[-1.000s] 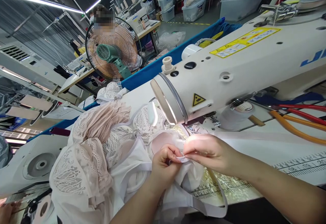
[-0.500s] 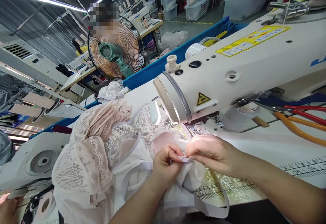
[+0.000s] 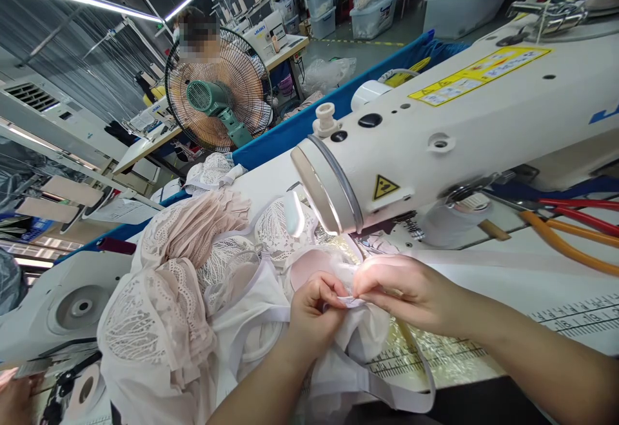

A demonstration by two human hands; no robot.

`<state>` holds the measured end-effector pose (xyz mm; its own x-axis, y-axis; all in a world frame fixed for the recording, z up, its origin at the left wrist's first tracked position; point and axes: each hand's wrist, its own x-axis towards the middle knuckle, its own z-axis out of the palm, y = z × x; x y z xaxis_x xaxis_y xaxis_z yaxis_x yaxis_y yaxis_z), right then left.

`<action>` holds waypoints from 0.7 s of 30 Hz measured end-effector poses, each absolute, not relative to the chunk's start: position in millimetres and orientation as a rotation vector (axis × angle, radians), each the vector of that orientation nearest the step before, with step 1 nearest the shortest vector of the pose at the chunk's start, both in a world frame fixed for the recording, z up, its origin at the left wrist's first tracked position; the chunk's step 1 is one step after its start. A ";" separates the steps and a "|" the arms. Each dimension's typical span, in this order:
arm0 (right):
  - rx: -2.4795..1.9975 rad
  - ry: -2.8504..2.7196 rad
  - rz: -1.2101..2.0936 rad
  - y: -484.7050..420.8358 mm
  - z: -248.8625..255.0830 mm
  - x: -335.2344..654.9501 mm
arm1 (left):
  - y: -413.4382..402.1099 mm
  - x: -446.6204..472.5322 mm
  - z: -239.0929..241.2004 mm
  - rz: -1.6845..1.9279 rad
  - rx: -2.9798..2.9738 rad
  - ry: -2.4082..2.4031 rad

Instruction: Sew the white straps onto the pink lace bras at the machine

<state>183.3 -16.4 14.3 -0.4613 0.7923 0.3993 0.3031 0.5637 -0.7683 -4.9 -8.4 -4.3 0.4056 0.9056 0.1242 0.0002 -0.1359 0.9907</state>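
Worktable, left hand close beside right hand, fingers of both pinching white fabric

White edging: partly covered by the fingers of my left hand and right hand.
Sewing machine: above my right hand, cut off at the view's right edge.
Orange handles: right of that hand, likewise cut.
Person: beyond my left hand, partly behind the fan, head blurred.

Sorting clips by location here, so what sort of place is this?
Probably a garment-sewing workshop: a large sewing machine stands at the picture's right, lace-trimmed bras are heaped to the left of the left hand, and another sewing machine shows in the background.
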 end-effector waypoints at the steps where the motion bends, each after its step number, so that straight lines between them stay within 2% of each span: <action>1: -0.881 -2.023 0.807 -16.5 14.1 183.3 | -8.4 -4.8 -4.4 0.978 1.495 0.845; 21: -0.865 -2.043 0.815 -15.1 13.2 183.9 | -8.3 -5.8 -6.0 0.983 1.470 0.800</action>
